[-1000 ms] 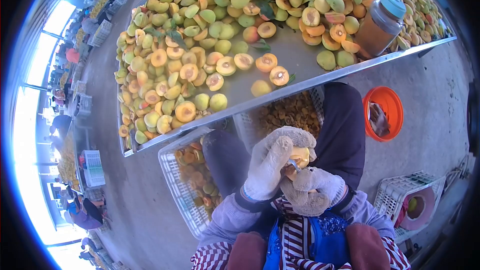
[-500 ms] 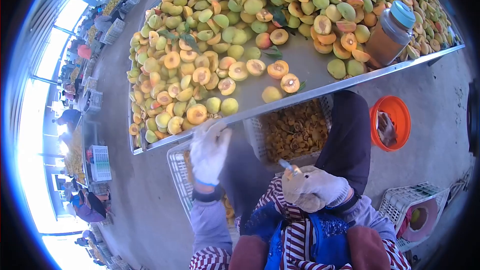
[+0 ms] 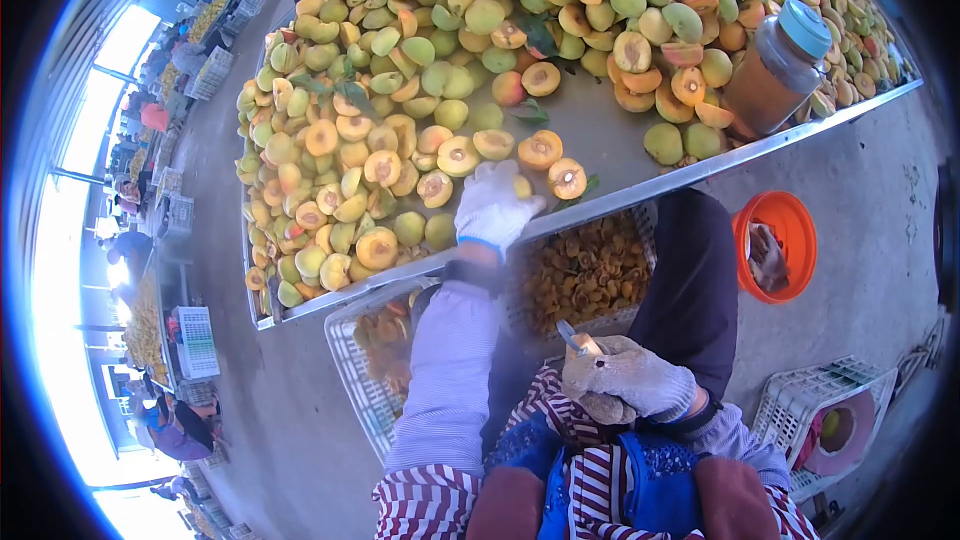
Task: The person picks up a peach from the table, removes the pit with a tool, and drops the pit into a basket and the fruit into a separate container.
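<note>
My left hand (image 3: 497, 205), in a white glove, reaches over the near edge of the metal table. Its fingers are closing round a yellow peach (image 3: 522, 187), which they partly hide. Close by lie two cut peach halves (image 3: 541, 150), one with the stone showing. My right hand (image 3: 628, 378), in a soiled white glove, is closed in front of my lap round a small knife (image 3: 573, 336). The knife's short metal end points up and left; most of its handle is hidden in the fist.
A heap of whole and halved peaches (image 3: 400, 70) covers much of the table (image 3: 590, 115). A bottle with a teal lid (image 3: 775, 70) stands at right. Below are a crate of cut pieces (image 3: 585, 265), another crate (image 3: 350, 360), an orange bucket (image 3: 808, 250) and a white basket (image 3: 790, 405).
My left hand has moved from beside the table's front edge, up and right, onto the peach. My right hand stays in place with the knife. The view has shifted slightly.
</note>
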A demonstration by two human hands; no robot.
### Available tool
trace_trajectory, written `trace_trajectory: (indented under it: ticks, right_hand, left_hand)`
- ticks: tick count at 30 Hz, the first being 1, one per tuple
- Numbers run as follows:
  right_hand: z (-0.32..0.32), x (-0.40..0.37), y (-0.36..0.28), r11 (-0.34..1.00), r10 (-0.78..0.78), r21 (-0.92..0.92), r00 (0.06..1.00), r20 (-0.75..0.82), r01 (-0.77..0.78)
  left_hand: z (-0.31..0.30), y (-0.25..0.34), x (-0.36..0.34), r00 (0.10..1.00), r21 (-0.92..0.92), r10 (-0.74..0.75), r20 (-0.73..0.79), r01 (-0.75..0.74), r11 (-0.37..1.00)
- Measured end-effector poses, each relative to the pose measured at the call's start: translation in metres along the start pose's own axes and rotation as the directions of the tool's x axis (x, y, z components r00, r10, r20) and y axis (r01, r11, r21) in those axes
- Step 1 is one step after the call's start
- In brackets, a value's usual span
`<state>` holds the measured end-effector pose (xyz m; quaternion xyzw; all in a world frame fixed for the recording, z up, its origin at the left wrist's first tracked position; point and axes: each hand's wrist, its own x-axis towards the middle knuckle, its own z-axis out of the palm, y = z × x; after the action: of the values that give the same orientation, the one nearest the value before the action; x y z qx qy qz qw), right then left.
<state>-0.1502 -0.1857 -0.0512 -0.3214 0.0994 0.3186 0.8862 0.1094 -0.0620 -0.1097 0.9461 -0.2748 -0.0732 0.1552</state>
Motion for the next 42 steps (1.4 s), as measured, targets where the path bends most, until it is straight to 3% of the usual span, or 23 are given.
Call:
trace_trajectory:
  ticks: [3, 4, 5, 6, 7, 9, 11, 12, 15, 20, 23, 25, 26, 28, 29, 30, 31, 32, 34, 35, 37, 39, 42]
  right_hand:
    - [0.007, -0.001, -0.005, 0.999, -0.043, -0.027, 0.999, -0.027, 0.042]
    - [0.008, -0.003, -0.007, 0.998, -0.05, -0.025, 0.998, -0.029, 0.049]
    - [0.009, -0.006, -0.011, 0.998, -0.058, -0.044, 0.995, -0.082, 0.055]
    - [0.008, -0.007, -0.012, 0.997, -0.064, -0.059, 0.989, -0.137, 0.057]
    - [0.007, -0.007, -0.011, 0.997, -0.063, -0.051, 0.988, -0.14, 0.057]
    - [0.007, -0.005, -0.008, 0.99, -0.131, -0.085, 0.973, -0.189, 0.117]
    - [0.013, -0.001, -0.01, 0.989, -0.144, -0.064, 0.972, -0.185, 0.135]
    - [0.019, 0.0, -0.014, 0.985, -0.125, -0.145, 0.964, -0.235, 0.092]
    - [0.024, 0.002, -0.017, 0.961, -0.122, -0.273, 0.944, -0.306, 0.035]
    - [0.026, 0.008, -0.007, 0.849, -0.229, -0.528, 0.89, -0.395, -0.017]
    - [0.029, 0.006, -0.003, 0.852, -0.205, -0.521, 0.877, -0.434, -0.059]
    - [0.032, 0.003, -0.001, 0.782, -0.344, -0.621, 0.865, -0.365, 0.049]
    - [0.036, 0.0, -0.005, 0.781, -0.343, -0.623, 0.865, -0.366, 0.046]
    - [0.045, -0.007, -0.018, 0.934, -0.005, -0.338, 0.944, -0.33, -0.113]
    - [0.044, -0.008, -0.013, 0.934, -0.006, -0.34, 0.943, -0.332, -0.114]
    - [0.04, -0.009, -0.003, 0.969, -0.03, -0.245, 0.973, -0.228, -0.027]
    - [0.036, -0.01, 0.002, 0.989, -0.066, -0.14, 0.991, -0.119, 0.049]
    - [0.034, -0.01, 0.004, 0.988, -0.066, -0.144, 0.991, -0.115, 0.049]
    - [0.029, -0.011, 0.005, 0.995, 0.073, 0.067, 0.997, -0.023, -0.071]
    - [0.026, -0.011, 0.01, 0.995, 0.073, 0.062, 0.997, -0.024, -0.071]
    - [0.023, -0.01, 0.023, 0.93, 0.109, 0.344, 0.991, 0.077, -0.129]
    - [0.027, -0.008, 0.033, 0.931, 0.086, 0.351, 0.994, 0.071, -0.106]
    - [0.026, -0.005, 0.044, 0.939, 0.015, 0.34, 0.991, 0.134, -0.061]
  left_hand:
    - [-0.001, -0.003, 0.002, 0.999, 0.094, 0.017, -0.043, -0.013, 0.996]
    - [-0.005, -0.001, -0.003, 0.994, -0.308, -0.11, 0.015, 0.11, 0.945]
    - [-0.008, 0.001, -0.009, 0.972, -0.648, -0.2, 0.123, 0.231, 0.726]
    - [-0.025, 0.014, -0.025, 0.963, -0.881, -0.16, 0.216, 0.263, 0.394]
    - [-0.03, 0.019, -0.039, 0.982, -0.98, -0.069, 0.174, 0.179, 0.089]
    - [-0.031, 0.028, -0.067, 0.988, -0.966, 0.026, 0.152, 0.154, -0.208]
    - [-0.03, 0.041, -0.091, 0.986, -0.958, 0.083, 0.143, 0.159, -0.24]
    - [-0.033, 0.048, -0.105, 0.97, -0.91, 0.035, 0.239, 0.236, -0.341]
    - [-0.039, 0.069, -0.128, 0.958, -0.926, -0.082, 0.276, 0.242, -0.291]
    - [-0.046, 0.09, -0.149, 0.965, -0.947, -0.119, 0.232, 0.196, -0.254]
    - [-0.043, 0.097, -0.159, 0.989, -0.969, -0.093, 0.114, 0.091, -0.229]
    - [-0.039, 0.107, -0.168, 0.983, -0.992, -0.136, -0.124, -0.118, 0.049]
    - [-0.039, 0.115, -0.171, 0.971, -0.985, -0.171, -0.17, -0.163, 0.053]
    - [-0.05, 0.109, -0.173, 0.99, -0.993, -0.088, -0.106, -0.101, 0.06]
    - [-0.059, 0.105, -0.174, 0.999, -0.996, -0.005, -0.039, -0.039, 0.075]
    - [-0.08, 0.108, -0.174, 0.986, -0.982, -0.043, 0.164, 0.167, 0.086]
    - [-0.082, 0.106, -0.175, 0.986, -0.983, -0.048, 0.16, 0.163, 0.083]
    - [-0.082, 0.103, -0.176, 0.992, -0.984, -0.015, 0.128, 0.129, 0.122]
    - [-0.081, 0.095, -0.177, 0.996, -0.984, 0.023, 0.091, 0.087, 0.159]
    - [-0.076, 0.089, -0.178, 0.996, -0.985, 0.094, 0.002, -0.014, 0.169]
    - [-0.068, 0.076, -0.179, 0.983, -0.978, 0.157, -0.091, -0.118, 0.169]
    - [-0.066, 0.067, -0.176, 0.887, -0.878, 0.32, -0.332, -0.415, 0.24]
    - [-0.072, 0.066, -0.194, 0.941, -0.955, 0.235, -0.242, -0.274, 0.113]
